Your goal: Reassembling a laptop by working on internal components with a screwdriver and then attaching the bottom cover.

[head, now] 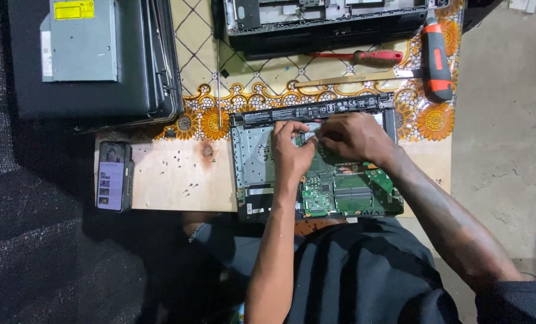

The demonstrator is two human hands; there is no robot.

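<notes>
Item: one opened laptop base (316,162), lying at the near edge of a small wooden table (172,180), bottom cover off, its green motherboard (352,192) exposed on the right half and a grey metal panel (251,157) on the left. One long black battery bar (316,110) sits along its far edge. Hands, two: the left hand (290,150) rests on the grey panel with fingers curled narrow, fingertips pressed at a small part near the top of the board; the right hand (355,137) is closed in a pinch just beside it, but what it grips is too small to tell. Step in hand, by judgement: freeing or seating a small connector or screw at the board's upper edge, mid-disassembly. The next move seems to call for a fine, steady pull or turn with the base held flat. Tools on the patterned cloth (250,78) beyond: one red-handled screwdriver (364,57), one black-and-orange-handled tool (437,57), one long thin rod-like tool (218,84). Further stock: one stack of closed laptops (93,66) at far left with one grey optical drive (81,42) on top; one dismantled laptop chassis (328,21) at the far edge; one smartphone (114,176), screen lit, at the table's left end. Loose small screws (187,186) scattered on the bare wood, too small to count.
</notes>
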